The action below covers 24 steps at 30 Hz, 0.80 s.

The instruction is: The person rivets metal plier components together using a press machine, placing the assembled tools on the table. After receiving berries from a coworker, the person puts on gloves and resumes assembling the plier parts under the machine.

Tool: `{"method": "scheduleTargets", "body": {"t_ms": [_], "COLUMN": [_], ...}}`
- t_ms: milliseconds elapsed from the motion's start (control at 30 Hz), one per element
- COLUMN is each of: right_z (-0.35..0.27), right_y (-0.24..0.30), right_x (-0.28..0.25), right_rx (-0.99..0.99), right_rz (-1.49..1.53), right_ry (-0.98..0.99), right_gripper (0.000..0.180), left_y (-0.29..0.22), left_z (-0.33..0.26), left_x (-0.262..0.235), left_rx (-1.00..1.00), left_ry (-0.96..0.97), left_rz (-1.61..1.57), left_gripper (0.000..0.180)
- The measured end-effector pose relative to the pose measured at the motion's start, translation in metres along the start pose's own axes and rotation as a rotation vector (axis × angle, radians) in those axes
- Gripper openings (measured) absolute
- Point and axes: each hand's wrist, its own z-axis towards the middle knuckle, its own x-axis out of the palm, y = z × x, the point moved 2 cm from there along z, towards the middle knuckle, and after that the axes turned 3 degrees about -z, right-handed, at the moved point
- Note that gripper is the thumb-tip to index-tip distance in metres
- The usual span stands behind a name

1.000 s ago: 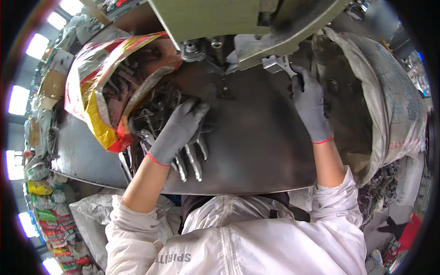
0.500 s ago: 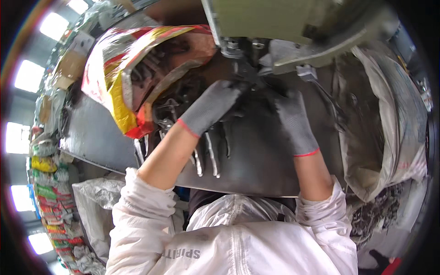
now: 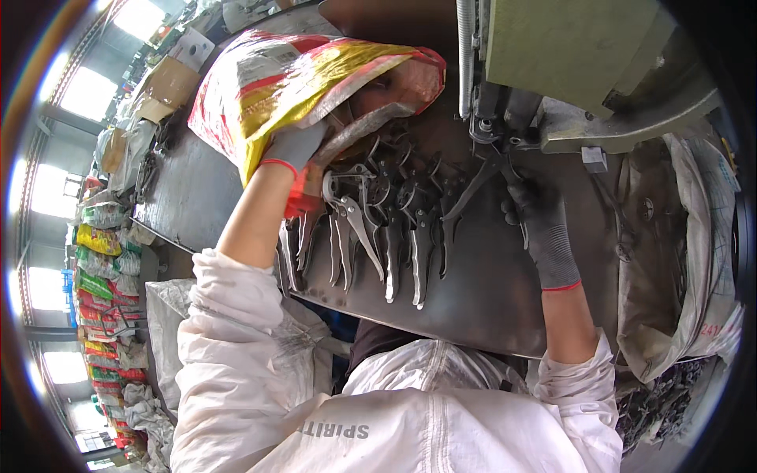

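Now the right hand [image 3: 542, 225] is gripping pliers [image 3: 476, 188] by the press [image 3: 564, 63]; the bag [image 3: 315, 75] is hiding the left hand's [image 3: 297, 147] hold.

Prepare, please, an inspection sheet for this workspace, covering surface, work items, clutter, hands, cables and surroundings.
Surface: dark metal table, smudged.
Work items: several plier-like tools with silvery handles, lying together; another dark tool at the green machine.
Clutter: red, yellow and white plastic sack on the table; dark scraps below the beige sack at right.
Hands: both gloved; left hand partly hidden at the plastic sack's mouth; right hand beside the dark tool, grip unclear.
Cables: nothing seen for certain.
Surroundings: colourful stacked packages and a cardboard box at left.
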Motion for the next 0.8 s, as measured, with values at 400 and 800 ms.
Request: {"method": "scheduleTargets", "body": {"t_ms": [400,800], "right_z": [-0.026,-0.024], "right_y": [0.02,-0.008], "right_x": [0.012,0.012], "right_rx": [0.013,-0.011], "right_rz": [-0.177,0.113], "right_ry": [-0.009,0.025], "right_gripper": [0.023,0.021], "left_y": [0.077,-0.071], "left_z": [0.019,-0.103], "left_x": [0.032,-0.006], "left_rx": [0.08,0.713], "left_ry": [-0.18,0.038], "left_rz": [-0.138,-0.403], "left_gripper": [0.052,0.036]}}
